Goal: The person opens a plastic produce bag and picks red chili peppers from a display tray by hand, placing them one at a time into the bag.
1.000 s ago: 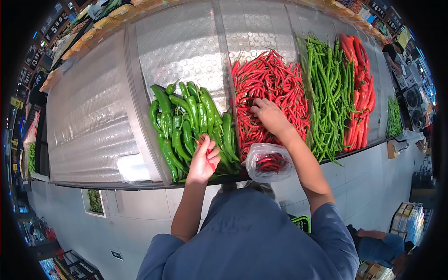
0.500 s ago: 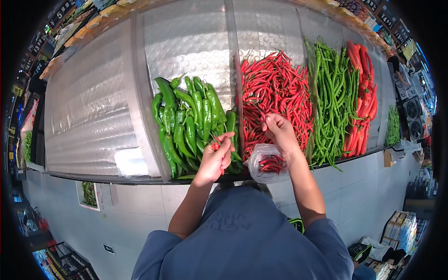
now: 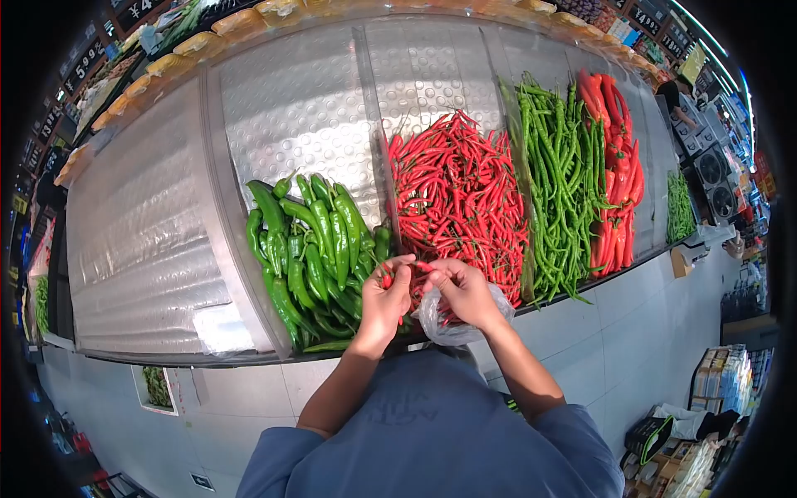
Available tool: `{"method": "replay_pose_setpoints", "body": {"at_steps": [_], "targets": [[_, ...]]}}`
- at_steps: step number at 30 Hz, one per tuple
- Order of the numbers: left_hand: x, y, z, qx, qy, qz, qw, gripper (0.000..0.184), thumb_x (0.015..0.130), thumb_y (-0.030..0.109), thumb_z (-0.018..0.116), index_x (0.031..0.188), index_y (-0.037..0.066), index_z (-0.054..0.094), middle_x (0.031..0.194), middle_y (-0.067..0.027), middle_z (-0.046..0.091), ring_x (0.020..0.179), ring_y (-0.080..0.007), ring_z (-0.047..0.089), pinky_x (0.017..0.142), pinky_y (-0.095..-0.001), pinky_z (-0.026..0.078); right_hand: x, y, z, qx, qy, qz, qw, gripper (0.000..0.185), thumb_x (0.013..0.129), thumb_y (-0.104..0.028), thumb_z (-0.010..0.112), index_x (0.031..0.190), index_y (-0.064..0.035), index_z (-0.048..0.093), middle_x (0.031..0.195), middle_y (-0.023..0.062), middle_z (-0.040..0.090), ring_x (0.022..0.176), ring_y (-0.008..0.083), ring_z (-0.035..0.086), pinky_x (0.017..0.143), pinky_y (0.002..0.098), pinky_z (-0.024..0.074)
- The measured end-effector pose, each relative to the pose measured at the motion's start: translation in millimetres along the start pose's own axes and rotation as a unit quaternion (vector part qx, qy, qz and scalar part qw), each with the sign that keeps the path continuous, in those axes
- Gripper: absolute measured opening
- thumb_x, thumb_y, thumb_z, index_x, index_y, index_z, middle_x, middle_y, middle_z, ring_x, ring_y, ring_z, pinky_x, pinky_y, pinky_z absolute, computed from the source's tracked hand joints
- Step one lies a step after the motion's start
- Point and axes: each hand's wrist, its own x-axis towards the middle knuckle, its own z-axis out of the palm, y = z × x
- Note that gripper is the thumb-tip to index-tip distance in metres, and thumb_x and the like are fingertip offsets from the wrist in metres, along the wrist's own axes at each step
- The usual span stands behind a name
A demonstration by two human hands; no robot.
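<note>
My left hand [image 3: 388, 297] is closed around a few small red chilies, whose tips show between the fingers. Close beside it, my right hand [image 3: 462, 290] pinches a red chili [image 3: 423, 267] between thumb and fingertips, and the two hands almost meet. Below my right hand a clear plastic bag [image 3: 452, 334] with red chilies in it sits at the front edge, partly hidden by the hand. Beyond both hands spreads a heap of thin red chilies [image 3: 457, 191]. Large green peppers [image 3: 307, 241] lie to the left of my left hand.
Long thin green chilies [image 3: 560, 183] and big red peppers [image 3: 616, 174] fill sections to the right. Upright dividers [image 3: 378, 116] separate the sections of the metal display stand [image 3: 141, 232]. A white box of greens [image 3: 156, 388] rests on the floor at left. Another person [image 3: 677, 95] stands far right.
My right hand has come from the chili heap toward my left hand, bringing a red chili between them. The view has tilted and shifted, so the stand appears lower and further left.
</note>
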Motion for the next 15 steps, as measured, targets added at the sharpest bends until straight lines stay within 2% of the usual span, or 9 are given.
{"method": "replay_pose_setpoints", "body": {"at_steps": [1,3,4,7,8,11,12,15], "targets": [[0.4,2.8,1.2,-0.016,0.015,-0.007,1.000,0.026,0.107,0.025,0.062,0.122,0.004,0.065,0.063,0.0071,0.048,0.047,-0.0018,0.035,0.044,-0.0217,0.027,9.0,13.8,-4.7,-0.059,0.064,-0.059,0.995,0.024,0.105,-0.016,0.062,0.119,0.0031,0.066,0.088,0.0030,0.074,0.073,0.0084,0.064,0.067,0.0265,0.0516],[1.6,6.6,1.0,-0.049,0.044,-0.021,0.998,0.026,0.107,0.025,0.061,0.123,0.006,0.064,0.063,0.0079,0.045,0.048,-0.0020,0.035,0.045,-0.0219,0.028,15.9,7.7,-15.3,-0.209,0.152,-0.067,0.964,0.024,0.104,-0.017,0.064,0.117,0.0026,0.068,0.090,0.0102,0.076,0.076,0.0141,0.071,0.068,0.0297,0.0545],[3.7,1.4,-6.7,-0.059,0.039,-0.035,0.997,0.023,0.107,0.024,0.062,0.121,0.007,0.064,0.064,0.0079,0.045,0.049,-0.0023,0.035,0.046,-0.0221,0.029,20.7,9.8,-21.3,-0.307,0.161,-0.043,0.937,0.023,0.101,-0.017,0.065,0.114,0.0012,0.071,0.094,0.0185,0.076,0.084,0.0254,0.076,0.073,0.0351,0.0570],[1.7,-1.4,-11.7,-0.057,0.028,-0.060,0.996,0.020,0.106,0.023,0.062,0.118,0.007,0.064,0.066,0.0072,0.046,0.049,-0.0027,0.036,0.046,-0.0222,0.029,36.1,14.9,-28.0,-0.470,0.119,-0.181,0.856,0.021,0.099,-0.014,0.066,0.113,-0.0001,0.072,0.095,0.0198,0.075,0.088,0.0355,0.073,0.076,0.0414,0.0573],[-1.8,-1.2,-10.3,-0.050,0.032,-0.067,0.996,0.019,0.106,0.023,0.063,0.116,0.007,0.064,0.066,0.0067,0.046,0.049,-0.0028,0.036,0.046,-0.0226,0.029,41.2,12.3,-28.6,-0.469,0.120,-0.214,0.848,0.019,0.095,-0.009,0.065,0.110,-0.0003,0.072,0.096,0.0185,0.073,0.090,0.0392,0.070,0.081,0.0456,0.0560],[-8.2,1.9,-3.4,-0.057,0.034,-0.097,0.993,0.019,0.105,0.024,0.064,0.115,0.007,0.064,0.066,0.0065,0.046,0.049,-0.0029,0.036,0.046,-0.0227,0.029,75.7,12.1,-33.9,-0.460,0.150,-0.275,0.831,0.021,0.089,-0.008,0.067,0.109,-0.0018,0.072,0.092,0.0174,0.071,0.090,0.0376,0.068,0.085,0.0458,0.0551],[-10.2,-0.5,-3.3,-0.060,0.026,-0.098,0.993,0.019,0.105,0.023,0.063,0.116,0.007,0.063,0.065,0.0059,0.047,0.049,-0.0030,0.037,0.046,-0.0228,0.029,90.1,9.3,-38.0,-0.486,0.133,-0.261,0.823,0.028,0.085,-0.003,0.067,0.112,-0.0025,0.072,0.100,0.0159,0.070,0.095,0.0359,0.066,0.088,0.0437,0.0543],[-15.3,-12.4,-5.7,-0.050,0.008,-0.113,0.992,0.021,0.105,0.022,0.063,0.119,0.007,0.063,0.065,0.0050,0.049,0.048,-0.0034,0.039,0.045,-0.0228,0.029,132.3,-3.6,-43.2,-0.592,0.114,-0.290,0.743,0.041,0.085,-0.005,0.065,0.126,-0.0066,0.068,0.121,0.0137,0.068,0.108,0.0322,0.063,0.094,0.0422,0.0510]]}}
